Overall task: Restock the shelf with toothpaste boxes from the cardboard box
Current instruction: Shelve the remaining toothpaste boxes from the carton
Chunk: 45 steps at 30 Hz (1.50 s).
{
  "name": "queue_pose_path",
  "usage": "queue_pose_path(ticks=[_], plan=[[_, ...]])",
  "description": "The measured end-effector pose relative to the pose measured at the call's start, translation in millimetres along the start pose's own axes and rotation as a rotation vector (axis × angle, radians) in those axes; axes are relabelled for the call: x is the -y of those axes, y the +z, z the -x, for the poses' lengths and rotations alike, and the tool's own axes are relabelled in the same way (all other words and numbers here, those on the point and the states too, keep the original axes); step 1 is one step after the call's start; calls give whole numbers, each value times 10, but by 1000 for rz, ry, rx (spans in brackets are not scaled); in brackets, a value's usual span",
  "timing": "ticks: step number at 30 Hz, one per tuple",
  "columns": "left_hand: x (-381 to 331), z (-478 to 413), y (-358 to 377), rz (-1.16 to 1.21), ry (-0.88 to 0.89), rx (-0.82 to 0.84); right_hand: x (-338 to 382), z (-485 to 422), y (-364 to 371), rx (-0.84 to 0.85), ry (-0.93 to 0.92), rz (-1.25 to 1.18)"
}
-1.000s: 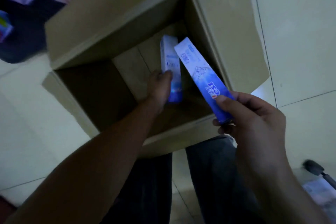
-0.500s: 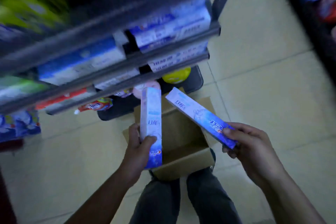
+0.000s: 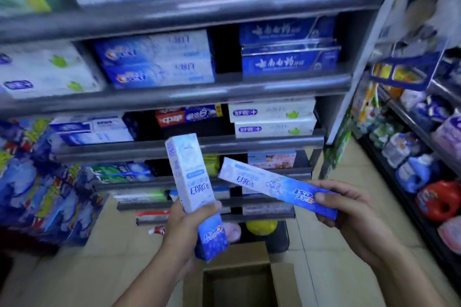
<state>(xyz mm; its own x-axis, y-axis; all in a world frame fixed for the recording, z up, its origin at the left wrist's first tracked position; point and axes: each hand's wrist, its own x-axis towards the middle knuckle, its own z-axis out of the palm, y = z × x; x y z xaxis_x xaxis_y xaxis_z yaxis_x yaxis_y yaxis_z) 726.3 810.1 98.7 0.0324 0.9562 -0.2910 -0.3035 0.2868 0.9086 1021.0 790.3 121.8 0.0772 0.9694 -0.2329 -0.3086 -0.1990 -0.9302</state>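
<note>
My left hand (image 3: 185,225) grips a blue-and-white toothpaste box (image 3: 190,177) near its lower end and holds it almost upright. My right hand (image 3: 349,209) holds a second toothpaste box (image 3: 267,185) by its blue end, so it lies slanted with the white end pointing left. Both boxes are raised in front of the grey shelf unit (image 3: 199,92), whose tiers carry stacked toothpaste boxes. Matching blue-and-white boxes (image 3: 154,60) lie on the second tier, with a dark gap (image 3: 225,52) to their right. The open cardboard box (image 3: 239,279) stands on the floor below my hands.
A second shelf (image 3: 419,137) with bottles and packets runs along the right side of the aisle. Blue and yellow packs (image 3: 37,182) are stacked at the left. A yellow ball (image 3: 260,227) and pink item (image 3: 232,232) sit at the shelf's foot. Tiled floor (image 3: 324,269) surrounds the cardboard box.
Both hands have lifted their toothpaste boxes out of the cardboard box and up in front of the shelf. My view has risen from the box to the shelf tiers.
</note>
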Motion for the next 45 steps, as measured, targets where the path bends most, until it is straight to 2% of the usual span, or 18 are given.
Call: queue_pose_path(ticks=[4, 10, 14, 16, 18, 22, 26, 28, 32, 35, 39, 45], plan=[[-418, 74, 231, 86, 129, -81, 327, -4, 295, 156, -102, 48], [-758, 138, 438, 226, 313, -69, 417, 7, 771, 266, -182, 153], [-895, 164, 471, 301, 398, -179, 389, 6, 1132, 376, -227, 206], [-951, 190, 388, 291, 429, -239, 378, 13, 1264, 426, -226, 249], [-1016, 228, 244, 214, 451, -222, 416, 0, 1360, 471, -225, 313], [-1157, 305, -56, -95, 438, -73, 713, -82, 1485, 335, -328, 338], [-1272, 358, -283, -362, 401, 146, 869, -73, 1756, 448, -369, 435], [-1314, 349, -404, -368, 367, 222, 850, -70, 1919, 459, -360, 470], [-1376, 268, -701, -393, 299, 274, 756, -89, 2076, 379, -358, 421], [-1342, 169, -997, -400, 259, 156, 711, -95, 2066, 290, -398, 323], [-1299, 73, -1377, -219, 169, 39, 748, -100, 1990, 136, -401, 107], [-1391, 84, -1540, -18, 184, 84, 787, -62, 2069, 90, -427, -107]])
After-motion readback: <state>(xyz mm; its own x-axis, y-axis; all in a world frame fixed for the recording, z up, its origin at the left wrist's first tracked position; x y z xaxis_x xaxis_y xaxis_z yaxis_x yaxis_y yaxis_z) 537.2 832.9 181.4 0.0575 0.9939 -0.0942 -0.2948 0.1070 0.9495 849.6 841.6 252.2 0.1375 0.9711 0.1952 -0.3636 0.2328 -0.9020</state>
